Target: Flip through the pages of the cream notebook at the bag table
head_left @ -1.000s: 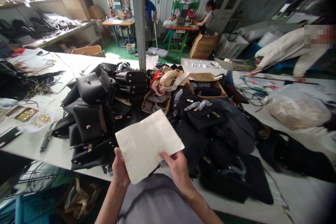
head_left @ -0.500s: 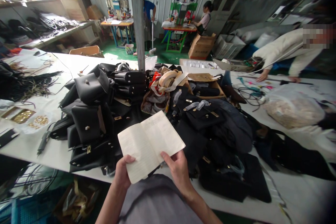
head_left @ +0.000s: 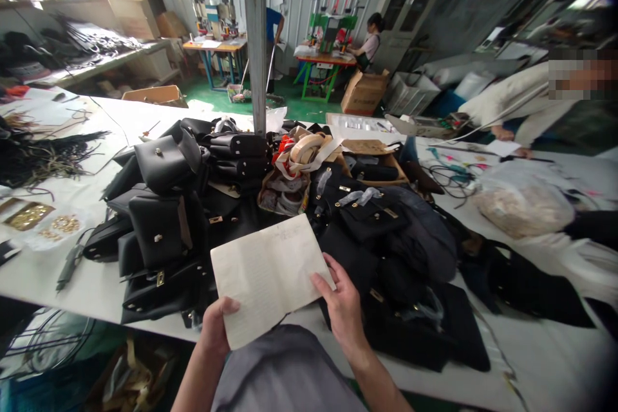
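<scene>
An open notebook with cream pages lies spread between my two hands, above the near edge of the table. My left hand grips its lower left side, thumb on the page and fingers hidden beneath. At the right edge, my right hand pinches the page between thumb and fingers. Faint writing shows on the pages but is too small to read. Beyond the notebook, black handbags are stacked on the left. More black bags with gold clasps and plastic-wrapped parts lie on the right.
A bag of tape rolls stands mid-table before a metal post. Gold fittings and a grey hand tool lie left. A clear plastic sack sits right, near a co-worker's hands. Other people work behind.
My right hand has shifted up and right along the notebook's edge, and the notebook has turned and lowered slightly. The co-worker at right now holds a white sheet.
</scene>
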`<action>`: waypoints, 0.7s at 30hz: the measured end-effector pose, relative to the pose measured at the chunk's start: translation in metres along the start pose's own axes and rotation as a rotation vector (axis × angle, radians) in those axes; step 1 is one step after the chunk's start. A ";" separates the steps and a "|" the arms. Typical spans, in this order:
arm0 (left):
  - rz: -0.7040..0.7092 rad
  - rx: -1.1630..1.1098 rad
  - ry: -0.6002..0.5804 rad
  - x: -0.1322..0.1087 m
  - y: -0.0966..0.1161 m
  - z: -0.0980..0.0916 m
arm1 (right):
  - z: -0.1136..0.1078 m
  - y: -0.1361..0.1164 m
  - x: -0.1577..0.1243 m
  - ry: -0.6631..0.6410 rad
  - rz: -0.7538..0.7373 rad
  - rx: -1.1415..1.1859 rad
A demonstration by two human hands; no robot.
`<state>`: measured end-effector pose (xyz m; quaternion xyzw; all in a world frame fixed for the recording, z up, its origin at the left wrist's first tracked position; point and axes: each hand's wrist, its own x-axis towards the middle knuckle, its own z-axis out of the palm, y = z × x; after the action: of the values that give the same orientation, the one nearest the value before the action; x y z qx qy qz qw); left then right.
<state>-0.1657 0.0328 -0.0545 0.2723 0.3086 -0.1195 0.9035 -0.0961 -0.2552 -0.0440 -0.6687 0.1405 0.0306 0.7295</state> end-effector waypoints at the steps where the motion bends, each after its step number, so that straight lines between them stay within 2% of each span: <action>1: 0.003 0.003 0.004 0.001 0.000 -0.002 | 0.001 0.002 -0.002 0.003 0.002 -0.011; 7: -0.003 0.015 0.015 0.004 0.001 -0.008 | 0.002 0.009 -0.010 0.001 0.029 0.016; 13: -0.030 0.002 0.017 0.003 0.002 -0.005 | -0.003 0.015 -0.012 0.000 0.014 0.046; 17: -0.002 -0.016 0.044 0.003 0.001 -0.004 | -0.003 0.020 -0.018 -0.070 0.070 0.270; 21: -0.025 -0.037 0.091 -0.011 0.004 0.006 | 0.004 0.016 -0.033 -0.176 0.065 0.500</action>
<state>-0.1698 0.0333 -0.0418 0.2566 0.3548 -0.1125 0.8920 -0.1313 -0.2452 -0.0507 -0.4574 0.1010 0.0766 0.8802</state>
